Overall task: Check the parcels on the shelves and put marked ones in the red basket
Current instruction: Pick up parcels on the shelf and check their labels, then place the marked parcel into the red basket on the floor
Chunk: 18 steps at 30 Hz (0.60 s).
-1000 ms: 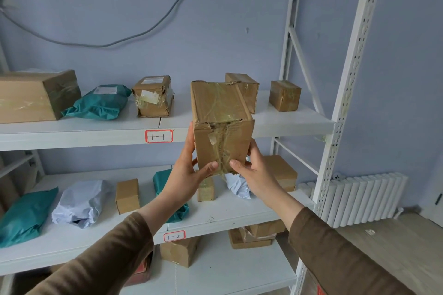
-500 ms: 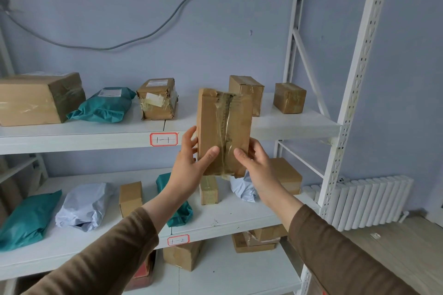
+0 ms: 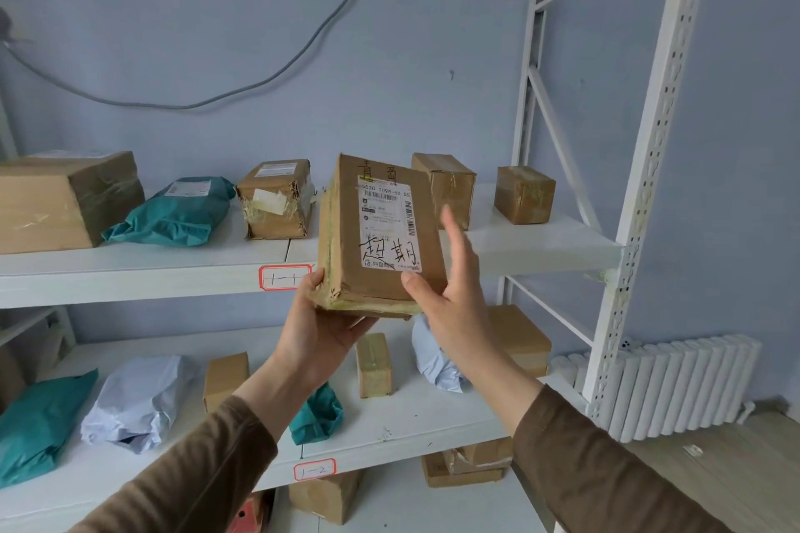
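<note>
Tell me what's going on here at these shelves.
A person is checking parcels. The left hand grips a cardboard box from below, held up before the upper shelf, label side facing the camera. The white label carries big handwritten black characters, so it looks marked. The right hand is open beside the box, thumb at its lower edge. No red basket is clearly in view.

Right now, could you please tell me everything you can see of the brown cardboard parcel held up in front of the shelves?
The brown cardboard parcel is an upright, slightly tilted box with crumpled, tape-bound edges. Its facing side bears a white shipping label with barcodes and large black handwritten characters; more handwriting sits above the label. The left hand grips its lower left corner from beneath. The right hand, fingers straight, touches its lower right edge with the thumb.
</note>
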{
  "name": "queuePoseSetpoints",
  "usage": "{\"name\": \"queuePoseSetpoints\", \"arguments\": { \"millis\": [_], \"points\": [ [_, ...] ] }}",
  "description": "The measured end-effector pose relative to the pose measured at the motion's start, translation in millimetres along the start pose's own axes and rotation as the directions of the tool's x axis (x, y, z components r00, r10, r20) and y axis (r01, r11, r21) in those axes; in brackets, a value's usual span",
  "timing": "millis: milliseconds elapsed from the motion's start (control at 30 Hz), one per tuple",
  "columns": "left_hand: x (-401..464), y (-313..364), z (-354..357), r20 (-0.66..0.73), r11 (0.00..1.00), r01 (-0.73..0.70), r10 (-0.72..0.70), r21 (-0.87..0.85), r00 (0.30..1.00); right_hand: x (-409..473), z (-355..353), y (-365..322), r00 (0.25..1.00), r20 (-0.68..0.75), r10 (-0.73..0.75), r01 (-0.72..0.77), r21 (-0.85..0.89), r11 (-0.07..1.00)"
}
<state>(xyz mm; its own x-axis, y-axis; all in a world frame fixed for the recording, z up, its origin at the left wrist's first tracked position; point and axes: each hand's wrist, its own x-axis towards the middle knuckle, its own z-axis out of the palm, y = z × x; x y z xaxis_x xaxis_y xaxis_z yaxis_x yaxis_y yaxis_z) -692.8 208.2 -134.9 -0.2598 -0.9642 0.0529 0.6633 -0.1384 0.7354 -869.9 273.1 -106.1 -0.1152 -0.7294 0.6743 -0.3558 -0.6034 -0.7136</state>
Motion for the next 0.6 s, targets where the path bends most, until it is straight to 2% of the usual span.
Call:
{"name": "queuePoseSetpoints", "arguments": {
  "millis": [67,133,233,333,433,500,600],
  "points": [
    [9.4,2.3,3.4,-0.027,1.000,-0.021,0.021,-0.016,0.999,12.5,-1.4,2.0,0.976,0.015,0.218,-0.217,0.178,0.960],
    [18.4,6.0,9.1,-0.037,0.999,-0.032,0.031,-0.018,0.999,26.5,-1.5,7.2,0.907,0.127,0.402,-0.421,0.314,0.851],
    [34.3,10.9,20.7,-0.071,0.995,-0.076,0.080,0.063,0.994,44.6,2.9,15.3,0.833,0.263,0.486,-0.553,0.379,0.742],
    [54.6,19.4,31.2,-0.128,0.969,-0.123,0.153,0.214,0.980,68.5,6.3,25.2,0.841,0.236,0.487,-0.538,0.462,0.705],
    [75.0,31.8,37.9,-0.163,0.927,-0.153,0.220,0.343,0.962,93.3,8.3,36.3,0.871,0.161,0.465,-0.481,0.476,0.736],
    [86.0,38.4,44.2,-0.105,0.915,-0.152,0.205,0.374,0.973,105.7,9.3,46.2,0.901,0.139,0.412,-0.428,0.445,0.787],
    [93.9,44.4,58.1,0.077,0.844,-0.182,0.166,0.504,0.983,115.9,6.8,57.8,0.938,0.123,0.323,-0.345,0.404,0.847]
  ]
}}
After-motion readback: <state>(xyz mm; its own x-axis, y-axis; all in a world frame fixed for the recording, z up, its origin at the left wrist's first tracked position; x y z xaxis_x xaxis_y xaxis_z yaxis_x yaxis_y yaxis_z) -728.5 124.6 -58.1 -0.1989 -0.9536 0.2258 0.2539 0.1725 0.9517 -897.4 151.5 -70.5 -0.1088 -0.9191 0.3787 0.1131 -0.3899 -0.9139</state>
